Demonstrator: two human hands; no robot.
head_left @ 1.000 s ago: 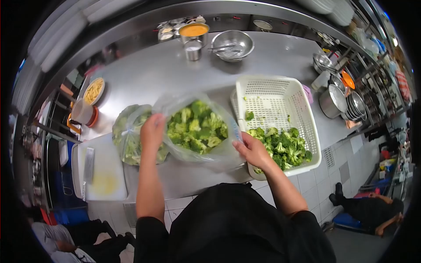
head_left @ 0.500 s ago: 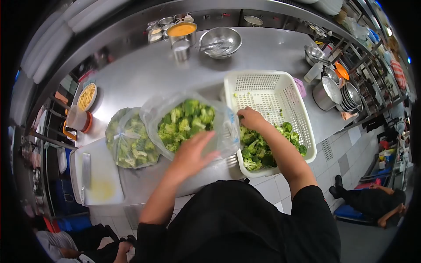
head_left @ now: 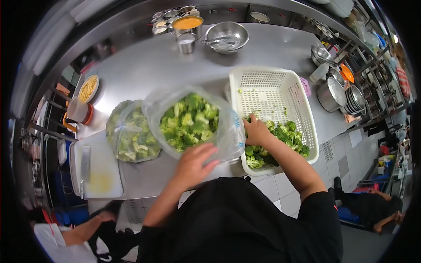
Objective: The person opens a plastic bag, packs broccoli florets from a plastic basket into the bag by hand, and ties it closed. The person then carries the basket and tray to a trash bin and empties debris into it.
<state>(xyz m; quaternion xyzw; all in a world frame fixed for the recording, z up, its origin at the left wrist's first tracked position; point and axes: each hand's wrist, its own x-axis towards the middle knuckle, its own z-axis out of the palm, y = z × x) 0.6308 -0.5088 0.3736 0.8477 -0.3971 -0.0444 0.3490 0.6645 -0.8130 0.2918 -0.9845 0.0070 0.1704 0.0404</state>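
My left hand (head_left: 195,164) is open, fingers stretched out, at the front edge of an open clear plastic bag (head_left: 235,136) filled with broccoli florets (head_left: 188,118). My right hand (head_left: 257,131) reaches into a white perforated plastic basket (head_left: 310,131), by its left wall. Its fingers are curled on broccoli, partly hidden behind the hand. More cut broccoli (head_left: 289,136) lies heaped in the near half of the basket, with small bits scattered farther back. Left of the open bag sits a tied clear bag of broccoli (head_left: 131,136).
A knife (head_left: 85,164) lies on a white cutting board (head_left: 107,179) at the left. Toward the back stand a pot of orange liquid (head_left: 187,23), a metal cup (head_left: 186,43) and a steel bowl (head_left: 228,37). Stacked pots (head_left: 331,94) stand right. Other people are at both lower corners.
My left hand has drawn back from over the bag's opening to its front edge. My right hand stays in the basket's left side, its fingers now curled on broccoli. The view has shifted slightly.
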